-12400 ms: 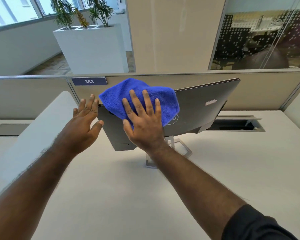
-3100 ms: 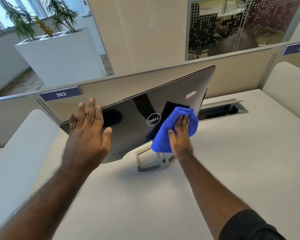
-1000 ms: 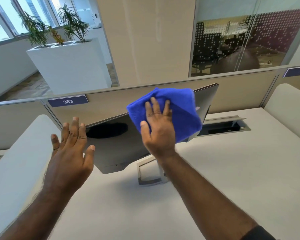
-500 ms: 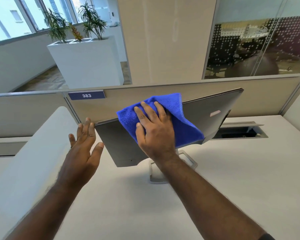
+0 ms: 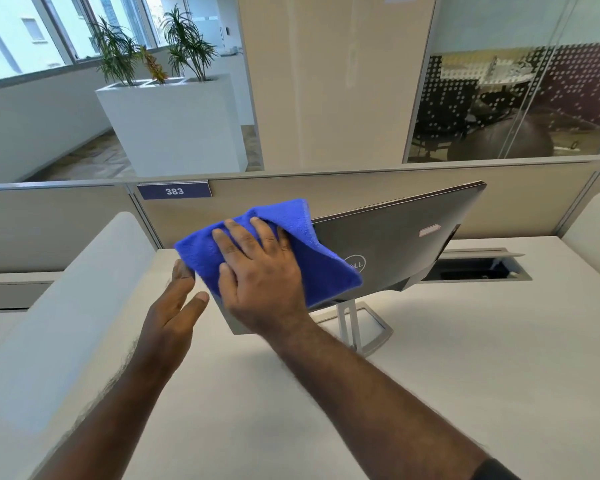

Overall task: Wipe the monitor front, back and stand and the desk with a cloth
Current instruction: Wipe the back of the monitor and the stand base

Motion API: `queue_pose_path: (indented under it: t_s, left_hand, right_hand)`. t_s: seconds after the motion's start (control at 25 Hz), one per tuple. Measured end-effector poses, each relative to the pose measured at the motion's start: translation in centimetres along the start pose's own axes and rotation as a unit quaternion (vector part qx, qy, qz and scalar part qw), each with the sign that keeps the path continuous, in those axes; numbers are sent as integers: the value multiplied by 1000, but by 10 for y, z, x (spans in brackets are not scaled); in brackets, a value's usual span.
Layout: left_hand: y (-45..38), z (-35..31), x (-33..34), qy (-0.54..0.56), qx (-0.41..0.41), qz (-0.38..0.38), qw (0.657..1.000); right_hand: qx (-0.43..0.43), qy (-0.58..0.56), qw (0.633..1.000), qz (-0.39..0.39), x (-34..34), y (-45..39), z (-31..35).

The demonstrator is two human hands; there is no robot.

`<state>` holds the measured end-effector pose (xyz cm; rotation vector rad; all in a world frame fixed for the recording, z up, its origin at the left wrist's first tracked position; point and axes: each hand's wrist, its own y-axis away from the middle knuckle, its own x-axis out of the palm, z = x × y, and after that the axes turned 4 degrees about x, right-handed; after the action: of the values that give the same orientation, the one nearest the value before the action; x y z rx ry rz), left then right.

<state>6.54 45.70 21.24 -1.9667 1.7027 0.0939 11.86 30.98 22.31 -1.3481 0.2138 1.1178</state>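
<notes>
Off-white laminate forms the surface (image 5: 465, 393), which fills the near and middle part of the view. It is bounded at the far side by a beige partition (image 5: 326, 192), on which a blue number plate (image 5: 174, 191) reading 383 is fixed at the left. A rounded white divider (image 5: 66, 306) stands at the left edge of the surface. A cable opening (image 5: 475, 268) with a raised flap is set into the surface at the far right.

The monitor (image 5: 402, 244) stands near the far middle, with its dark back panel turned toward the viewer and tilted. A round logo and a small pale label are seen on this panel. The monitor is carried on a silver stand (image 5: 364, 327), whose open rectangular base rests on the surface.

A blue cloth (image 5: 302, 237) is draped over the left upper part of the back panel. It is pressed against the panel by the right hand (image 5: 257, 271), whose fingers are spread flat on the cloth; this grip is released, nothing being clasped. The left hand (image 5: 174, 313) is held at the left edge of the monitor with straight fingers, also a released grip; its fingertips are partly hidden behind the cloth, so contact with the monitor cannot be confirmed.

Beyond the partition, a white planter (image 5: 174, 126) with green plants is seen at the far left.
</notes>
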Motion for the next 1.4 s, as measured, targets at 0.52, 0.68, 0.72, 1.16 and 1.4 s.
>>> queue_pose_path:
  t_s: [0.52,0.68,0.72,1.16,1.4]
  left_hand:
    - [-18,-27,26,-414,96,-5,905]
    - [-28,-37,48,-457,115,16,882]
    - [-32,-40,55,-456,116,22,882]
    - [-42,-58,84,-426,106,76,895]
    - [-42,-59,84,-421,103,85,897]
  right_hand:
    - [128,25,986,-104,-54,-8,-173]
    - [19,41,998,-53,-34,5,-126]
    - [6,49,997,-51,-33,6,-127]
    - [133,38,988,-72,-75,3,-285]
    - [177,-40,981,-64,-76,10,-303]
